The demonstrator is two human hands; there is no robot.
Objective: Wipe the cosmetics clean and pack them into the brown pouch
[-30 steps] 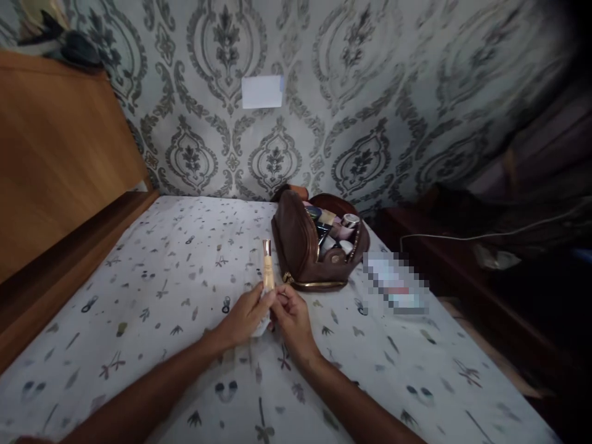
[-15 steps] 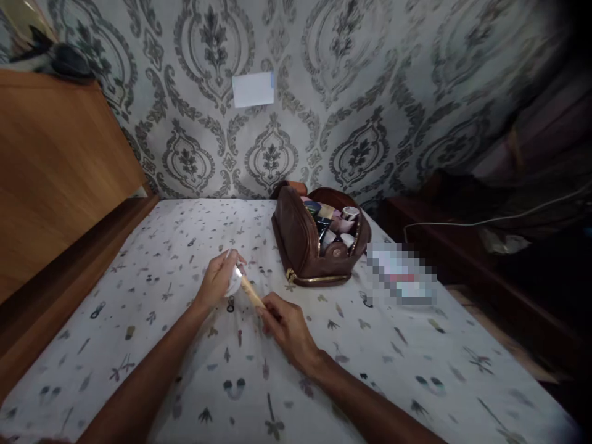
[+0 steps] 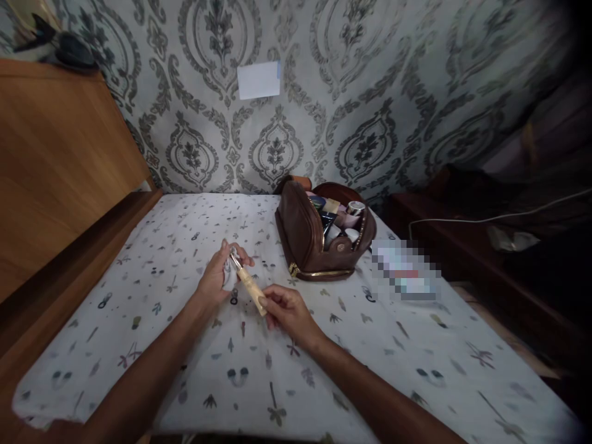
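My right hand (image 3: 287, 311) pinches the lower end of a slim tan tube (image 3: 252, 291) with a shiny metallic upper end. That end points up and left into my left hand (image 3: 219, 274). Curled fingers of my left hand hold a small whitish, translucent item (image 3: 229, 275) against the palm, right beside the tube's tip. What exactly the item is cannot be made out. Both hands are just above the patterned white cloth (image 3: 203, 382). Behind and to the right of them stands an unzipped brown bag (image 3: 300, 231) packed with small containers.
A pixelated flat object (image 3: 407, 271) lies right of the bag. A wooden panel (image 3: 65, 135) rises at the left, with dark items on top. Against the patterned wall is a white rectangle (image 3: 259, 80). A pale cable (image 3: 485, 219) crosses the dark furniture at right.
The view has shifted slightly. The tube's metallic end shows more clearly, and the fingers of my left hand have spread a little around its tip.
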